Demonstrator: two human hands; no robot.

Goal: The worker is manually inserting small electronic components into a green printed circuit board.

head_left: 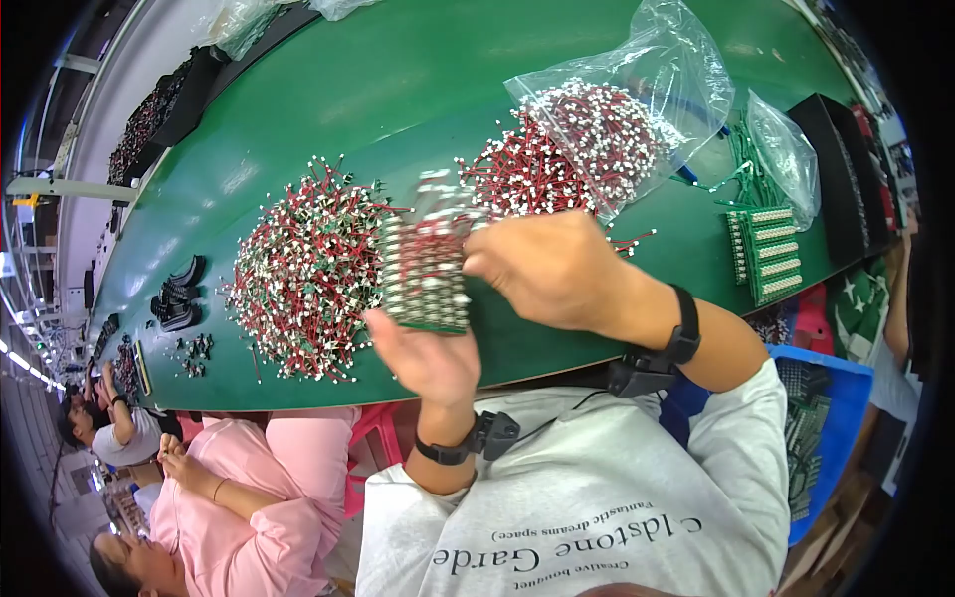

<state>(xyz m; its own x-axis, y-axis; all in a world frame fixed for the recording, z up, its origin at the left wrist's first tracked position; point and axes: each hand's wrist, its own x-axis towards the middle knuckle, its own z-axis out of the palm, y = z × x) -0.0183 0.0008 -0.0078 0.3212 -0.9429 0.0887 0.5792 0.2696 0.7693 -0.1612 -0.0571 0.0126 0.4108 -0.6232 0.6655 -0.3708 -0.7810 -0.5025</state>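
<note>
My left hand (430,366) holds a green circuit board panel (430,320) from below, its thumb at the left edge. Rows of small white connectors cover the panel. Red wires with white plugs (438,237) show over its upper part, blurred by motion. My right hand (553,271) is closed beside the panel's right edge, fingers curled together. What its fingertips grip is too blurred to make out. Just left of the panel lies a big heap of short red cables with white plugs and green bits (303,269). Behind my right hand is another heap of red cables (527,167).
A clear plastic bag (612,119) of cables lies on the green table (398,90). At right are stacked connector panels (766,257), green strips (748,174) and a black box (841,159). Black parts (179,298) lie left. A blue bin (841,418) stands beside me; a person in pink (249,497) sits left.
</note>
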